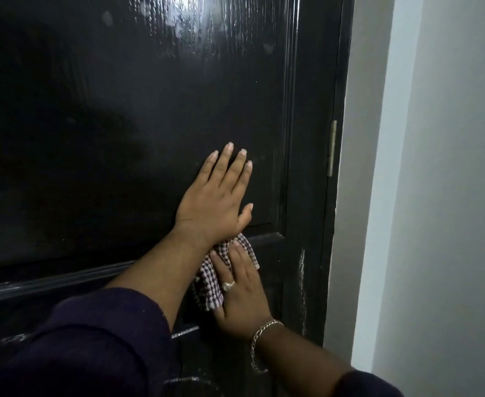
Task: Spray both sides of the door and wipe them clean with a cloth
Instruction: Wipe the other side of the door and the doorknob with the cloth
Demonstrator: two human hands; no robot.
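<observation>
From the head view, the left hand lies flat with straight fingers against the dark door, bracing it on the upper panel, while the right hand presses the checked cloth against the rail just below, fingers straight over the fabric, not curled round it. Droplets and streaks of spray shine near the top of the door, and a wet run shows on the stile near the hinge. The risk I judge likeliest is the cloth slipping from under the flat palm on the wet gloss, since nothing pinches it; the high spray may also drip over wiped areas, and the braced palm could leave a fresh print on the panel
</observation>
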